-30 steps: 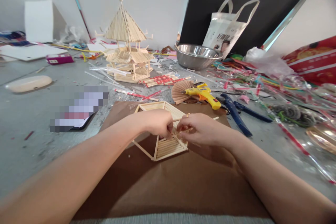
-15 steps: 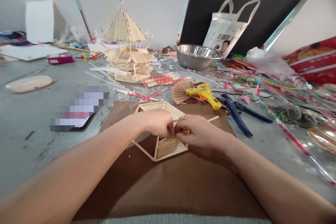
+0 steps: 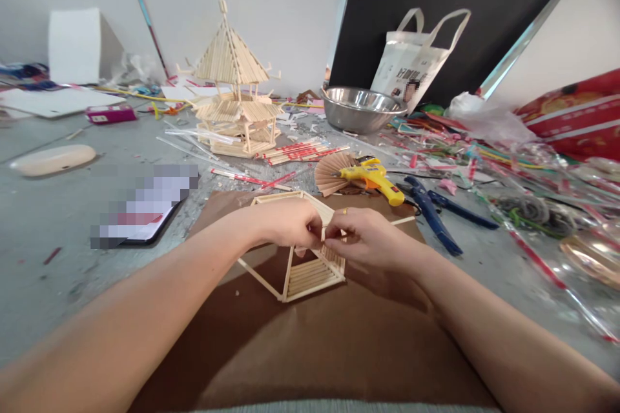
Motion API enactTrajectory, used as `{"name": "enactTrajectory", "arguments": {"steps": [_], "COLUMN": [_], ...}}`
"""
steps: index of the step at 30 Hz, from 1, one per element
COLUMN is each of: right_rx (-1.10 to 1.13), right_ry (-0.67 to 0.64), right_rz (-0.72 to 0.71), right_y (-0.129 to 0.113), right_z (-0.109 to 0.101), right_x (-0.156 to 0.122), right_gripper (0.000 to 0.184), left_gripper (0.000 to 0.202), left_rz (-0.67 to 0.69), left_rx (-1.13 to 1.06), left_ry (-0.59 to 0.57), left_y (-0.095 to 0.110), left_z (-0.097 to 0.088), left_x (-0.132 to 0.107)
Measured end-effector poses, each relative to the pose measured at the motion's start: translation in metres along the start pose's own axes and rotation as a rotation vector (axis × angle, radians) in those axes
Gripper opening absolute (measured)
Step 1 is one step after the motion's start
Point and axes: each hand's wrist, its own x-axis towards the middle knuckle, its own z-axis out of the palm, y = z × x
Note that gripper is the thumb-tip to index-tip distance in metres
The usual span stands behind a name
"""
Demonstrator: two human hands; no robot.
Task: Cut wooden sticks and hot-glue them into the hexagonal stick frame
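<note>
In the head view, the stick frame (image 3: 312,274), a six-sided shell of thin wooden slats, stands on a brown paper sheet (image 3: 310,342) straight ahead of the person. Both hands meet over the frame's near right corner.

The left hand (image 3: 287,222) comes in from the frame's left, knuckles up and fingers curled under. Its grip is pinched tight on the frame's top rim. The right hand (image 3: 369,240) comes in from the frame's right, with a ring on one finger. Its thumb and forefinger are closed on a thin stick (image 3: 404,220) whose inner end lies at the rim, touching the left fingertips; the free end juts out to the right of the frame. Both forearms run low and nearly level towards the frame.

Beyond the frame lie a yellow glue gun (image 3: 371,175) and blue pliers (image 3: 431,211). A finished stick pagoda (image 3: 235,87) stands farther back to the left.
</note>
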Motion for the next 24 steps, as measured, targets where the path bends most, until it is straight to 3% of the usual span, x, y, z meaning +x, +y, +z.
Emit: {"name": "enactTrajectory", "arguments": {"steps": [3,15,18,21,24], "right_rx": [-0.045,-0.128,-0.143,-0.144,-0.148], "right_ry": [0.091,0.354,0.566,0.778,0.746], "right_rz": [-0.004,0.059,0.189,0.425,0.635], "right_y": [0.004,0.011,0.021,0.044,0.076], "right_z": [-0.003,-0.006,-0.022,-0.04,-0.051], "right_x": [0.0,0.003,-0.001,-0.009,-0.016], "right_gripper": [0.017,0.019,0.023,0.03,0.035], "left_gripper": [0.022,0.032,0.03,0.03,0.03], "left_rz": [-0.042,-0.09,-0.169,-0.192,-0.181], "left_rx": [-0.016,0.306,0.312,0.245,0.113], "left_ry": [0.094,0.493,0.58,0.692,0.779], "left_y": [0.001,0.002,-0.002,-0.011,-0.019], "left_z": [-0.002,0.004,0.003,0.0,-0.003], "left_x": [-0.001,0.005,0.006,0.006,0.007]}}
